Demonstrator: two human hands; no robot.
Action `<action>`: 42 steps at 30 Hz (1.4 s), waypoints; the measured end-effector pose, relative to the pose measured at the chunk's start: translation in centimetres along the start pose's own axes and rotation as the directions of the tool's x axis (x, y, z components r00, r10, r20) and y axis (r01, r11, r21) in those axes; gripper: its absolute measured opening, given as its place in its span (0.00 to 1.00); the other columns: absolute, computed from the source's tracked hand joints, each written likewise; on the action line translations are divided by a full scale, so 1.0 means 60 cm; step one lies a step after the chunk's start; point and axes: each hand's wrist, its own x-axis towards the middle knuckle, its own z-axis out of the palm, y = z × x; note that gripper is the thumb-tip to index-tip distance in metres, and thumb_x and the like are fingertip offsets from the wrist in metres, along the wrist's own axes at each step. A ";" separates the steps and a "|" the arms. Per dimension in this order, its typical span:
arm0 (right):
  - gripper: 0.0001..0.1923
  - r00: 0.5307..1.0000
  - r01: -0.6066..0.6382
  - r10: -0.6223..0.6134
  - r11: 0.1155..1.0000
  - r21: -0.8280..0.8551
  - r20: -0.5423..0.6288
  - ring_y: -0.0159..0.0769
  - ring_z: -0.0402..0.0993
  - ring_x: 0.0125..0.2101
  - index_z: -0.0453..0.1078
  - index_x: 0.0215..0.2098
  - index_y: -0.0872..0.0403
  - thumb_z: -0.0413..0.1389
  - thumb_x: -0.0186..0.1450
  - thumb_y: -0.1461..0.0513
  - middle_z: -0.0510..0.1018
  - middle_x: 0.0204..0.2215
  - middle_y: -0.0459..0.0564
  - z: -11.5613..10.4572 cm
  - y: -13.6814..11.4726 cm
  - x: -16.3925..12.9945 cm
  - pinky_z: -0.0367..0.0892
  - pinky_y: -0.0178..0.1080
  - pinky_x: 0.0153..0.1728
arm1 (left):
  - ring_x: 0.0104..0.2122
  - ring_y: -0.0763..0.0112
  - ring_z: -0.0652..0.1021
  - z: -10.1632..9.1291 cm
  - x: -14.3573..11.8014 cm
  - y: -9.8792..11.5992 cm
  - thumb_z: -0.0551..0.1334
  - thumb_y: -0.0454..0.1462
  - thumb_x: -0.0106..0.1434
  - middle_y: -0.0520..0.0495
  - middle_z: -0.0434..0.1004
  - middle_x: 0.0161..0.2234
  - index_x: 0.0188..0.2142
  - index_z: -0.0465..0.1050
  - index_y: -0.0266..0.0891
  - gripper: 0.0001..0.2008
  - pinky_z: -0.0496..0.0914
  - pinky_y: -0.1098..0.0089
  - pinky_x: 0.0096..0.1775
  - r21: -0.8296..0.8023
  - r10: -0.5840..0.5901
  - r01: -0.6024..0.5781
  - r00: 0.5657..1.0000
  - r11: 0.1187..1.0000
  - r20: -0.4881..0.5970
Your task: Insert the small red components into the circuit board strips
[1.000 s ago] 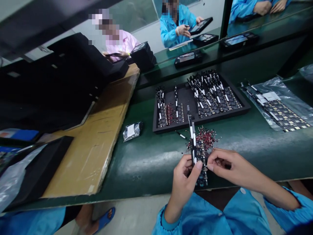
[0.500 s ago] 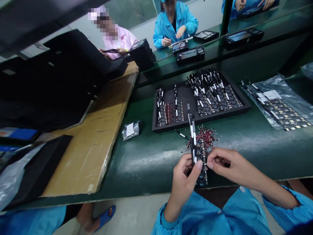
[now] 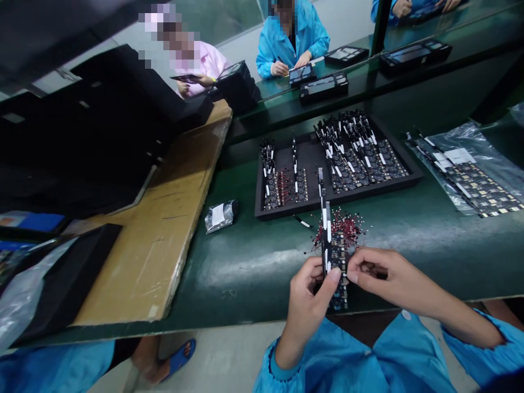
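Observation:
My left hand (image 3: 308,300) grips a small dark circuit board (image 3: 337,262) with long black-and-white strips sticking up from it. My right hand (image 3: 382,275) pinches the board's right edge with thumb and forefinger; whether a tiny part sits between those fingers cannot be told. Just beyond the board lies a loose heap of small red-tipped components (image 3: 343,230) on the green bench. Both sleeves are blue.
A black tray (image 3: 311,158) holding rows of similar boards stands behind the heap. Plastic bags with more boards (image 3: 470,174) lie at the right, a small silver packet (image 3: 220,215) at the left beside a cardboard sheet (image 3: 164,218). Other people work across the bench.
My hands and the board stay almost still. The view shifts slightly, and the people across the bench have moved the devices in front of them.

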 end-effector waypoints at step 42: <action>0.05 0.999 -0.015 0.010 0.989 0.145 0.034 0.37 0.76 0.28 0.77 0.36 0.43 0.61 0.66 0.53 0.80 0.31 0.43 0.004 -0.015 -0.001 0.70 0.37 0.29 | 0.23 0.51 0.86 -0.007 0.005 -0.010 0.71 0.41 0.58 0.41 0.87 0.24 0.30 0.79 0.36 0.10 0.79 0.64 0.25 -0.094 -0.095 0.097 0.995 0.991 0.021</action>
